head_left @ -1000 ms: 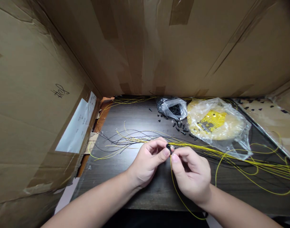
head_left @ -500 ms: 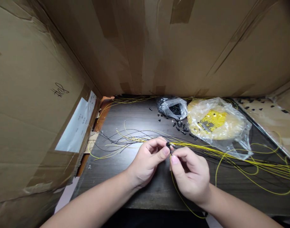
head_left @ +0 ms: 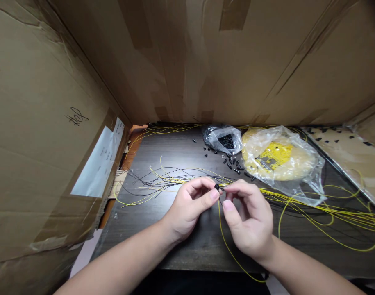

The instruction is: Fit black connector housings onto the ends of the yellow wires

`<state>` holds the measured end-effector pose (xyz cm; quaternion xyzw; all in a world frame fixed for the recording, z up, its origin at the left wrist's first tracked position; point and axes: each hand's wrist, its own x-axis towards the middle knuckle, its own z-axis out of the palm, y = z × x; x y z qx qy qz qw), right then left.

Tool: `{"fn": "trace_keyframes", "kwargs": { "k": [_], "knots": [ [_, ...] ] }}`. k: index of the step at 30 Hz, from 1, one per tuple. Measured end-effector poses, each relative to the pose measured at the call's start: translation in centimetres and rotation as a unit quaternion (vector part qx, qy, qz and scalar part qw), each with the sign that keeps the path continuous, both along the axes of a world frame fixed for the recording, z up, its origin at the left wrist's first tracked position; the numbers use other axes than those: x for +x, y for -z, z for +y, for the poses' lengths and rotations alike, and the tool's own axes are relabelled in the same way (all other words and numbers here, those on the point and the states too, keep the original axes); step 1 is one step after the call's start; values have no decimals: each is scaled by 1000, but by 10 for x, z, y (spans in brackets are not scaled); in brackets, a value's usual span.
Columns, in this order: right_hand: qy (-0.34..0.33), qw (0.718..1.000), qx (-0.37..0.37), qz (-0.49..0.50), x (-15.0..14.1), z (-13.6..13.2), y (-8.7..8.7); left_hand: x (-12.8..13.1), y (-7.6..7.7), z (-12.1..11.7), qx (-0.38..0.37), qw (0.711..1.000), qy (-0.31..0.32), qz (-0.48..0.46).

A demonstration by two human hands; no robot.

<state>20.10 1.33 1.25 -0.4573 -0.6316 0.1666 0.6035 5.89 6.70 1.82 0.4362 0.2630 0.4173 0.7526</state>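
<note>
My left hand (head_left: 198, 203) is closed, thumb and forefinger pinching a small black part (head_left: 217, 187). A thin yellow wire (head_left: 224, 235) hangs from it and curves down to the right past the table's front edge. Close on the right is my right hand (head_left: 250, 217), thumb and forefinger apart. Its forefinger tip reaches the black part's dark right end; whether it presses on it I cannot tell. Behind both hands runs a bundle of yellow and black wires (head_left: 285, 194), partly hidden by them.
A clear bag of black pieces (head_left: 226, 141) and a bigger bag of yellow pieces (head_left: 278, 153) stand at the back. Loose black pieces (head_left: 232, 163) lie before them on the dark table (head_left: 162, 147). Cardboard walls (head_left: 187, 61) enclose the back and sides.
My right thumb and forefinger have parted, letting go of the wire below the black part. The right forefinger has risen beside that part. My left hand keeps its pinch.
</note>
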Motion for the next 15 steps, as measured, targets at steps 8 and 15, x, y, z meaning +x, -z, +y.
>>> {"fn": "trace_keyframes", "kwargs": {
  "k": [8, 15],
  "knots": [
    [25, 995, 59, -81, 17, 10, -11, -3, -6, -1, 66, 997, 11, 37],
    [-1, 999, 24, -39, 14, 11, -9, -3, -4, 0, 74, 997, 0, 31]
  ]
}}
